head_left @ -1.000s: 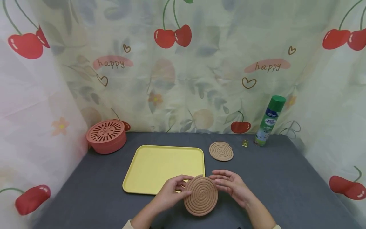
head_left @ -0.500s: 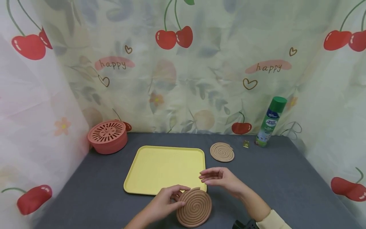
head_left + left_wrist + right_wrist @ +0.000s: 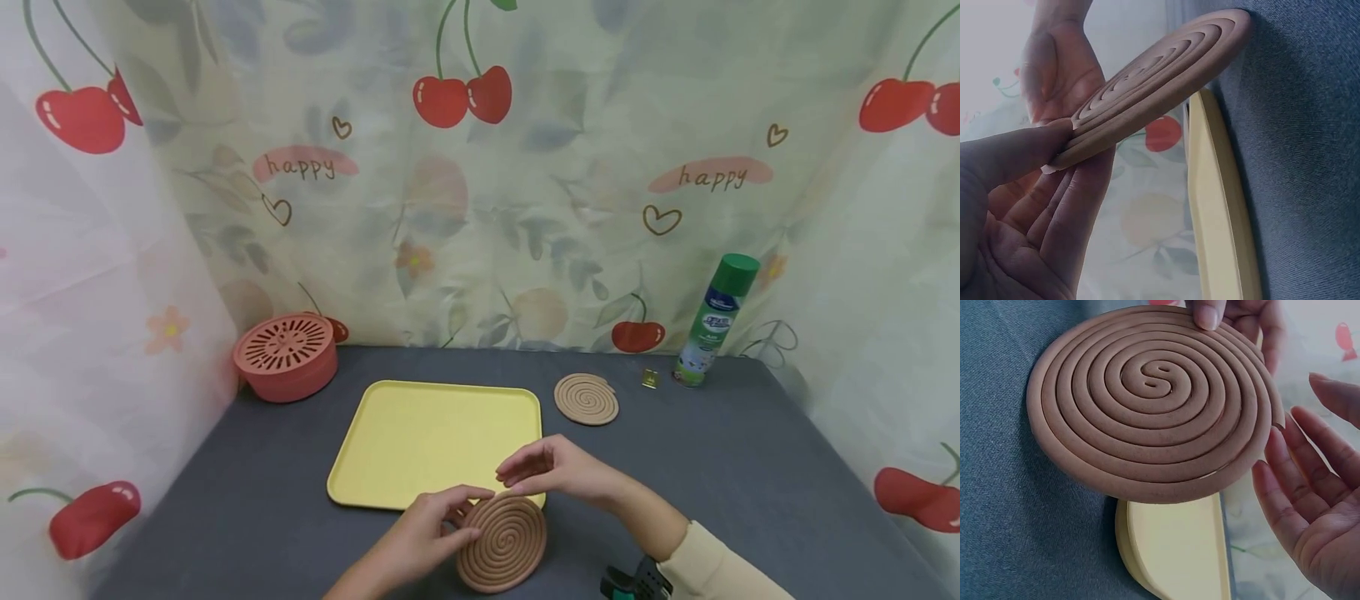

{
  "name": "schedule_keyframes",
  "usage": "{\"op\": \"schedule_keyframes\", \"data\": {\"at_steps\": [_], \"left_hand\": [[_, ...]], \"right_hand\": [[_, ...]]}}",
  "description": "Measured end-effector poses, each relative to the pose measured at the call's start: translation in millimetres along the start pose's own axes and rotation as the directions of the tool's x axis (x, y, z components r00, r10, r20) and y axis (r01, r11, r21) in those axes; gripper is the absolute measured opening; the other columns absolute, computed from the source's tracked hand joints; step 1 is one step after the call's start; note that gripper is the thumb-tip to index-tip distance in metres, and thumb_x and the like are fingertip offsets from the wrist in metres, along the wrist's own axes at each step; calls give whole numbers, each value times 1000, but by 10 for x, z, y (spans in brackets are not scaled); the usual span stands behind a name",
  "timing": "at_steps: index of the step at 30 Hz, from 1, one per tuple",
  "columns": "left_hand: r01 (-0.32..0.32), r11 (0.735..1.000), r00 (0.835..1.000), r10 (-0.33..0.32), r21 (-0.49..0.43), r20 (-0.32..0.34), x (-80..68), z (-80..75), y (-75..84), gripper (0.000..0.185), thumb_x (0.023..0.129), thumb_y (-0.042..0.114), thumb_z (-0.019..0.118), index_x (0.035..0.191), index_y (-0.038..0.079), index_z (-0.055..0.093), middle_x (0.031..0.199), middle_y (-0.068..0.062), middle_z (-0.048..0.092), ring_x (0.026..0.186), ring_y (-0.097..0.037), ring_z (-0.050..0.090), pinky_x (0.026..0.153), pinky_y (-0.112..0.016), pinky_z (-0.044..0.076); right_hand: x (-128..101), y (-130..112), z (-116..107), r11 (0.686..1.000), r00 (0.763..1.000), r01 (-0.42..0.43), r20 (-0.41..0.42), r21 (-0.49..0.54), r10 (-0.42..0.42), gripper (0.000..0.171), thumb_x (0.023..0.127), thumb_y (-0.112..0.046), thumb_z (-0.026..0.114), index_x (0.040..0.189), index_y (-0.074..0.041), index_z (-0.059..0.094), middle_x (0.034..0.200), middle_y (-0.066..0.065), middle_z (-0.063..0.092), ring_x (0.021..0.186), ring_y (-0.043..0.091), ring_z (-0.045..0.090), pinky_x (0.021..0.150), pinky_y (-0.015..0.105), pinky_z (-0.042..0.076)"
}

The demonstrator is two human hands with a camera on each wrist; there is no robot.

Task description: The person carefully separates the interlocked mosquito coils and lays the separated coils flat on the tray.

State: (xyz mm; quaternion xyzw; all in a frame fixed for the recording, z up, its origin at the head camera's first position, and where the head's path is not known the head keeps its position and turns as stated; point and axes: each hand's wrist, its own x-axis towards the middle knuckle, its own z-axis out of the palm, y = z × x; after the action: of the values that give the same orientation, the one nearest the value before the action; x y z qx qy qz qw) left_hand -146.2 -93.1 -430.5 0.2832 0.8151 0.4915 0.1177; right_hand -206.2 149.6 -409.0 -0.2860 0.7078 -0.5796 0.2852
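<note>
A brown mosquito coil [image 3: 504, 546], a double spiral, is held tilted above the table near its front edge. My left hand [image 3: 431, 529] pinches its left rim, thumb on the face and fingers behind, as the left wrist view shows with the coil [image 3: 1166, 69] nearly edge-on. My right hand [image 3: 555, 468] is at the coil's upper edge. In the right wrist view the right hand's fingers [image 3: 1300, 481] are spread and loosely bent, the fingertips at the outer end of the coil [image 3: 1154, 444]; whether they press on it I cannot tell.
Behind the hands lies a yellow tray [image 3: 435, 442]. A second coil [image 3: 587, 399] is flat right of it, near a small gold metal piece [image 3: 650, 379]. A green spray can [image 3: 716, 321] stands back right, a pink slotted round box [image 3: 287, 358] back left. Printed curtains enclose the table.
The left hand has brought the coil down and slightly left, closer to the front edge. My right hand has moved left from the coil's right side to its top edge.
</note>
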Motion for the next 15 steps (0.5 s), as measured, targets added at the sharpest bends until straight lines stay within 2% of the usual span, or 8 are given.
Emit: {"op": "schedule_keyframes", "data": {"at_steps": [2,4,10,15], "left_hand": [[6,1000,1000,-6,-3,0,-4,-7,5,36,86,15,66,121,12,59,97,-4,68,81,-2,62,69,-18,51],[17,1000,1000,-17,-19,-5,-3,-13,6,36,86,15,66,121,12,59,97,-4,67,82,-2,62,69,-19,51],[33,994,999,-37,-100,-39,6,-19,-90,35,86,14,66,120,10,59,98,-8,67,83,-5,61,71,-20,51],[16,992,998,-23,-128,-59,24,-15,-172,36,86,12,66,121,7,59,97,-11,66,81,-4,61,69,-19,51]], "right_hand": [[23,-15,20,1000,1000,-8,7,-11,8,37,87,-12,65,118,8,59,117,32,58,99,13,65,86,29,52],[42,-24,32,1000,1000,-16,10,-20,16,35,87,-10,64,117,8,59,115,30,60,97,12,64,85,28,52],[71,25,48,1000,999,-24,25,-17,24,35,86,-11,65,114,9,60,105,9,68,91,9,63,79,23,51],[88,69,75,998,999,-48,-13,-29,48,32,86,-13,66,109,8,63,96,1,69,86,9,62,76,23,51]]}}
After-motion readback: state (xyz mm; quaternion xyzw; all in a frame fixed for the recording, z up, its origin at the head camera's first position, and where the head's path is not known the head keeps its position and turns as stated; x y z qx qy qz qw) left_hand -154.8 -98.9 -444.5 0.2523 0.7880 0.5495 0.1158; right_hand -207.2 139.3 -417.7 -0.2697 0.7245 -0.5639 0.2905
